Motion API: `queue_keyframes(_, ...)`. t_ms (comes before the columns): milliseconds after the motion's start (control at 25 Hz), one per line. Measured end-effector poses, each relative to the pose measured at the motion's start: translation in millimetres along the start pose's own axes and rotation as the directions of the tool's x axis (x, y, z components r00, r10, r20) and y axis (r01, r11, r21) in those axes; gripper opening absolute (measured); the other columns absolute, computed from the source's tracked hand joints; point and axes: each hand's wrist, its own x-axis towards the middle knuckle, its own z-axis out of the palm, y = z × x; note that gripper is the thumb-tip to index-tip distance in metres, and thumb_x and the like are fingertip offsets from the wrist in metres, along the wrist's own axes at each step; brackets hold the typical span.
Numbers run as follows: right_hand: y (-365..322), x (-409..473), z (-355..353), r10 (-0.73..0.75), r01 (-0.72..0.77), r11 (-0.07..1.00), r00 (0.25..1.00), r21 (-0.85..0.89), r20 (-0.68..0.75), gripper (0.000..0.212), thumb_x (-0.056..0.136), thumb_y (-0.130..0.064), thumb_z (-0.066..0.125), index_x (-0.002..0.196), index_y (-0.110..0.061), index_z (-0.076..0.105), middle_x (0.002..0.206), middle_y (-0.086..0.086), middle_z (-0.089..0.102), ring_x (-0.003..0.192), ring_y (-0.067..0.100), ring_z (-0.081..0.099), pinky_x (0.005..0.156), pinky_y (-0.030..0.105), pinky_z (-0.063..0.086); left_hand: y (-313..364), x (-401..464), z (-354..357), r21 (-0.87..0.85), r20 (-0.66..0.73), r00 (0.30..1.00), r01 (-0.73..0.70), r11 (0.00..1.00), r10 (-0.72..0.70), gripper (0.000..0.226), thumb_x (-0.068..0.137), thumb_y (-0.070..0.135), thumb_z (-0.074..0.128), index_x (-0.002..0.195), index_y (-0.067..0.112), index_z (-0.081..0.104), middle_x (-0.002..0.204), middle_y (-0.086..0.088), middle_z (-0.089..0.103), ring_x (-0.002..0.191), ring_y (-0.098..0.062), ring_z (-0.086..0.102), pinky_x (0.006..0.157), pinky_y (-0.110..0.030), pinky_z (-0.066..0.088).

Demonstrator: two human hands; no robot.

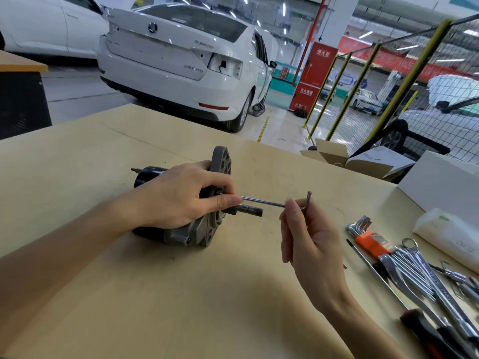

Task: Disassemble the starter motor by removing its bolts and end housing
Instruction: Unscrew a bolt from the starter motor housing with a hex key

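Table (pixel 155 294): starter motor (pixel 191 229), wrenches (pixel 414 265).

Starter motor (pixel 181 203): we count one
Hex key (pixel 274 203) in use: we see one
Hands: we count two, left (pixel 178 195), right (pixel 311 242)
Orange hex-key set (pixel 370 242): one
White cars: we see two

You are working under bright, even light from ceiling strips (pixel 365 35). Your hands cast soft shadows onto the counter (pixel 181 294). The wrenches (pixel 414 270) glint with glare. Wide-angle bending curves the edges, and the lower right corner is blurred.
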Motion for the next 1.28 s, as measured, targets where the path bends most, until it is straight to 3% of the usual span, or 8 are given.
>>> queue_keyframes(240,-1.0,0.5,-1.7,-0.094,0.098,0.987,0.995,-0.123,0.042,0.022,0.093,-0.041,0.042,0.088,-0.022,0.052,0.068,-0.005,0.056,0.039,0.013,0.045,0.042,0.018,0.035,0.7,-0.5,-0.1,-0.016,0.011,1.0,0.009,1.0,-0.009,0.029,0.085,0.07,0.042,0.088,0.05,0.063,0.091,0.014,0.054,0.088,-0.004,0.055,0.081,-0.029,0.047)
queue_keyframes(400,-1.1,-2.4,-1.7,-0.032,0.037,0.998,0.996,-0.049,0.084,0.03,0.094,-0.05,0.05,0.076,-0.026,0.052,0.06,-0.001,0.055,0.043,0.012,0.047,0.044,0.022,0.036,-0.2,-0.7,-0.2,0.018,0.015,1.0,0.001,1.0,-0.001,0.032,0.085,0.07,0.04,0.091,0.048,0.062,0.09,0.016,0.052,0.088,-0.003,0.054,0.077,-0.026,0.045)
queue_keyframes(520,1.7,-3.1,-3.0,-0.035,0.031,0.999,0.992,0.036,0.12,0.02,0.091,-0.027,0.042,0.078,-0.023,0.056,0.062,0.002,0.055,0.044,0.019,0.047,0.044,0.025,0.035,-2.2,-0.1,0.0,0.022,0.022,1.0,0.005,1.0,-0.005,0.031,0.085,0.07,0.04,0.091,0.048,0.062,0.091,0.016,0.052,0.088,-0.002,0.054,0.078,-0.027,0.045)
queue_keyframes(600,4.0,-1.5,-5.1,-0.046,0.044,0.999,0.995,0.032,0.084,0.029,0.088,-0.015,0.037,0.08,-0.024,0.063,0.062,0.001,0.053,0.044,0.017,0.045,0.044,0.023,0.034,-1.5,-0.5,0.3,0.012,0.019,1.0,0.0,1.0,0.0,0.03,0.084,0.07,0.042,0.09,0.049,0.063,0.092,0.018,0.051,0.089,-0.002,0.054,0.076,-0.024,0.043)
queue_keyframes(880,5.2,0.3,-6.6,-0.05,0.056,0.995,0.996,-0.083,0.073,0.037,0.084,-0.009,0.036,0.08,-0.027,0.068,0.06,-0.003,0.051,0.043,0.01,0.043,0.046,0.018,0.031,-0.5,-1.1,-0.3,-0.005,0.015,1.0,-0.001,1.0,0.002,0.03,0.081,0.074,0.042,0.09,0.054,0.063,0.092,0.014,0.054,0.088,-0.005,0.055,0.081,-0.034,0.048)
queue_keyframes(1000,4.7,-0.5,-5.3,-0.05,0.057,0.994,0.996,-0.097,0.072,0.038,0.093,-0.006,0.039,0.088,-0.032,0.067,0.058,-0.002,0.052,0.042,0.011,0.044,0.045,0.02,0.033,-2.2,-1.6,0.5,-0.007,0.019,1.0,0.013,1.0,-0.012,0.033,0.083,0.073,0.042,0.09,0.05,0.065,0.091,0.015,0.053,0.088,-0.004,0.055,0.08,-0.031,0.046)
queue_keyframes(1120,2.8,3.8,-6.2,0.017,-0.017,0.999,1.0,-0.028,0.003,0.026,0.104,-0.015,0.043,0.098,-0.032,0.061,0.056,-0.001,0.05,0.042,0.013,0.044,0.041,0.018,0.033,-1.9,-1.0,-0.4,-0.009,0.003,1.0,0.01,1.0,-0.01,0.034,0.083,0.072,0.042,0.088,0.047,0.065,0.089,0.016,0.051,0.088,-0.004,0.054,0.076,-0.025,0.042)
queue_keyframes(1280,1.1,7.9,-6.7,0.087,-0.087,0.993,0.996,0.077,0.003,0.032,0.104,-0.03,0.043,0.083,-0.022,0.065,0.05,-0.001,0.048,0.039,0.014,0.041,0.038,0.02,0.031,-1.2,0.0,-1.2,0.004,0.004,1.0,0.002,1.0,-0.002,0.029,0.084,0.071,0.042,0.087,0.051,0.063,0.088,0.015,0.053,0.086,-0.004,0.055,0.077,-0.03,0.044)
